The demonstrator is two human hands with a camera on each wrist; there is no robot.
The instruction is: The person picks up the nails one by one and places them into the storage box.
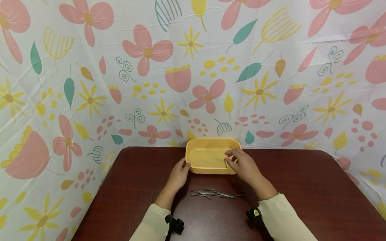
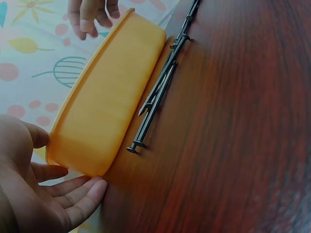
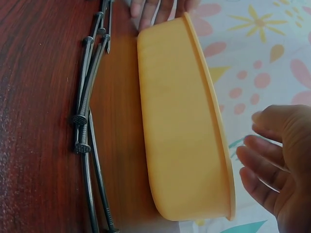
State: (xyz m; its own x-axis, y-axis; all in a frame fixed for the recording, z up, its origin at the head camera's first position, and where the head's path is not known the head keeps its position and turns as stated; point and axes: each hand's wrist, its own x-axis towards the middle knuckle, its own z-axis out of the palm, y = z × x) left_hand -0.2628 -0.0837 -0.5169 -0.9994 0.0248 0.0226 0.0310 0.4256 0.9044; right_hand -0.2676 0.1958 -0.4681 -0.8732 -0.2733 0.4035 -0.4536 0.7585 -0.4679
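A yellow plastic container [image 1: 208, 170] stands at the back of the table. My left hand [image 1: 178, 175] holds its left end, with the thumb near the rim and the fingers against the lower corner in the left wrist view. Over the right part of the container is my right hand [image 1: 245, 165], its fingers loosely bent and thumb apart. One dark nail [image 1: 225, 163] shows just below that thumb, inside the container's outline. No nail is visible between the fingers in the right wrist view. Several long metal nails [image 3: 85, 97] lie loosely crossed on the table in front of the container.
The dark red wooden table [image 1: 144, 201] ends right behind the container. A white cloth [image 1: 169, 110] with flower prints hangs along the back and left. Black straps with small devices [image 1: 175, 224] sit on both wrists, over light sleeves.
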